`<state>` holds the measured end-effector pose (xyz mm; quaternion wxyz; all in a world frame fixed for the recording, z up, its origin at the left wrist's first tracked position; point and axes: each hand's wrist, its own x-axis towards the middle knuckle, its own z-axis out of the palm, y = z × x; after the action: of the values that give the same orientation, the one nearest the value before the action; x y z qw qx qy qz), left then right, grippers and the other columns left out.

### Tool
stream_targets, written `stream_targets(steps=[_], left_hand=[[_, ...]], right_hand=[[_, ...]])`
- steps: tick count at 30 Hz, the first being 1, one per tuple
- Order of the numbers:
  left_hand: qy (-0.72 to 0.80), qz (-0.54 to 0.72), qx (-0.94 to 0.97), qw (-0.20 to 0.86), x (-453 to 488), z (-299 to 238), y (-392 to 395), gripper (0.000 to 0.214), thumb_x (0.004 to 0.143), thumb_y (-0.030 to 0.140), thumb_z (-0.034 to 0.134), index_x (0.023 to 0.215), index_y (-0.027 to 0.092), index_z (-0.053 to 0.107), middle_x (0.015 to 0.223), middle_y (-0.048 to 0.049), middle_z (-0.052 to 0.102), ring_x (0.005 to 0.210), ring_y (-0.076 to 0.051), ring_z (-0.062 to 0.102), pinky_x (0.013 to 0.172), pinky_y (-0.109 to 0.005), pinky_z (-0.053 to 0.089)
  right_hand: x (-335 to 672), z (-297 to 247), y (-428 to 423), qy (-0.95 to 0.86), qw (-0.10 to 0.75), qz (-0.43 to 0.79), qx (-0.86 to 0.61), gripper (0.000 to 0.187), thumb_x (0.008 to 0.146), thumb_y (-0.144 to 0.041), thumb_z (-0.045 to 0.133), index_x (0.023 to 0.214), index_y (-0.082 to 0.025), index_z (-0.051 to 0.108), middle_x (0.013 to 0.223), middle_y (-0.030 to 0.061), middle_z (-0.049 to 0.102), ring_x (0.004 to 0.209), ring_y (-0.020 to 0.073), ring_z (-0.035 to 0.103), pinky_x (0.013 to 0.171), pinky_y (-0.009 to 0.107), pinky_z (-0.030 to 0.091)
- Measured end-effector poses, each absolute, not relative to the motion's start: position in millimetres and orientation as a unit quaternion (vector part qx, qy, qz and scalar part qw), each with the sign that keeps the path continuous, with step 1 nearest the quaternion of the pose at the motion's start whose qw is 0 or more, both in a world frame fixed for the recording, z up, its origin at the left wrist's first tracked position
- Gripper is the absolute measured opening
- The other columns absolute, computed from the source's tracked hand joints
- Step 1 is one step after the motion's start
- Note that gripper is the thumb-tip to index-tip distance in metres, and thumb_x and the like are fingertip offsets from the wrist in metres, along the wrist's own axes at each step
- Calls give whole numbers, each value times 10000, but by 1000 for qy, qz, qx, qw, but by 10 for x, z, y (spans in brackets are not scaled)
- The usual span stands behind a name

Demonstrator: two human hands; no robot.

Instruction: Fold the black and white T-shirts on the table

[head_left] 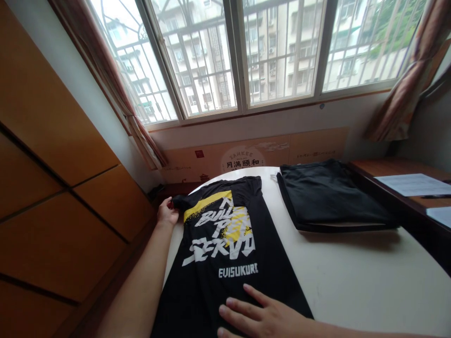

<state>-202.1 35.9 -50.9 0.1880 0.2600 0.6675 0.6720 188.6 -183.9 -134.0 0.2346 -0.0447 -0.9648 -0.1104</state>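
Observation:
A black T-shirt (275,244) with white lettering and yellow patches lies lengthwise on a white table (355,277), its shoulder end away from me. At the far left, my left hand (168,212) pinches the edge of the shirt's sleeve, fingers closed. Flat on the lower part of the shirt rests my right hand (260,312), its fingers spread and holding nothing. The near end of the shirt runs out of view at the bottom.
Folded black cloth (334,195) sits at the table's right rear. Beyond it, a wooden surface (369,169) carries papers (416,184) and a pen (437,196). A wooden cabinet (45,188) rises on the left. Barred windows and a printed cardboard panel (313,145) stand behind the table.

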Motion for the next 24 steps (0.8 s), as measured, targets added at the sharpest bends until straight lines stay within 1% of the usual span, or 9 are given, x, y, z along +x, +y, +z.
stream_targets(steps=[3,5,9,11,14,17,19,21,24], left_hand=[[666,669,256,210,-1978,-543,352,131,766,288,622,701,230,523,658,-34,608,752,-242,699,679,-352,611],[697,629,289,187,-1943,-583,340,173,777,355,658,716,221,566,719,-59,658,826,-278,717,727,-376,612],[807,404,429,39,-1890,-613,302,168,789,367,676,827,205,649,1000,-162,745,1115,-379,693,950,-449,560],[831,334,446,9,-1874,-596,280,182,816,329,645,937,196,673,1139,-210,736,1208,-400,659,1016,-463,522],[851,307,427,17,-1863,-547,239,249,855,315,593,1043,179,683,1202,-237,726,1189,-410,672,992,-472,529],[862,307,403,18,-1863,-491,194,317,836,308,598,1100,155,685,1196,-266,723,1158,-456,678,960,-539,530],[869,319,377,22,-1865,-458,176,314,781,291,642,1048,137,700,1168,-299,719,1174,-514,655,969,-616,499],[872,342,349,34,-1869,-431,172,232,722,262,678,903,120,705,1091,-337,716,1194,-569,625,979,-679,460],[851,395,342,56,-1874,-416,190,120,709,246,682,740,133,659,989,-349,706,1245,-586,587,975,-679,456]], right_hand=[[1897,-1313,-1845,-966,231,-112,-43,473,1156,-361,391,1612,-235,384,1652,62,464,1490,197,476,1209,406,429],[1901,-1302,-1845,-966,230,-113,-43,471,1158,-360,387,1611,-235,383,1659,66,452,1495,199,469,1211,408,426],[1894,-1310,-1842,-964,232,-122,-44,463,1159,-361,386,1602,-227,391,1653,68,463,1480,198,489,1208,412,426],[1890,-1318,-1839,-961,237,-134,-43,463,1160,-368,377,1600,-225,394,1650,61,469,1472,195,499,1201,410,434],[1893,-1320,-1835,-957,243,-153,-42,472,1162,-381,365,1607,-224,383,1657,52,460,1478,193,489,1194,411,441],[1899,-1317,-1832,-954,248,-164,-46,475,1162,-389,364,1606,-222,385,1658,49,460,1481,192,484,1196,413,439],[1900,-1323,-1831,-953,250,-167,-47,479,1161,-392,366,1608,-220,382,1659,47,459,1482,191,482,1193,415,441],[1894,-1339,-1829,-953,250,-163,-46,482,1160,-393,369,1611,-221,377,1659,46,457,1484,191,478,1194,416,440],[1878,-1368,-1825,-955,250,-151,-43,473,1159,-384,376,1606,-228,386,1655,45,462,1482,192,483,1203,412,429]])
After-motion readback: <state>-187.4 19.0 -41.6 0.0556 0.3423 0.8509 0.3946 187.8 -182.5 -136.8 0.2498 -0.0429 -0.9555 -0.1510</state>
